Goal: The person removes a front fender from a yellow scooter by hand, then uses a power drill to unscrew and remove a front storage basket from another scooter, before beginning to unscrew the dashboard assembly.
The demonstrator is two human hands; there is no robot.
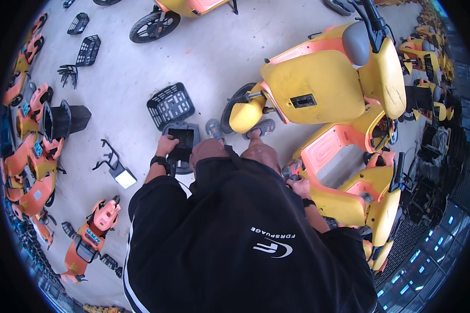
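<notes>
My left hand (167,145) is closed on the left rim of a dark plastic box (196,136), fingers curled over its edge. The box lies on the floor in front of my left knee, its hollow inside showing black. Beside my right thigh, my right hand (300,187) grips a red and grey power drill (292,168); its handle is partly hidden by my fingers. Straight ahead to the right, a yellow scooter (318,86) has its wheel and rounded yellow mudguard (247,116) near my feet.
A black basket (171,107) touches the far side of the box. A black bracket with a white plate (124,176) lies to the left. Another yellow and pink scooter (324,146) is close on my right. More scooters (91,237) line the left, near a black bin (62,120).
</notes>
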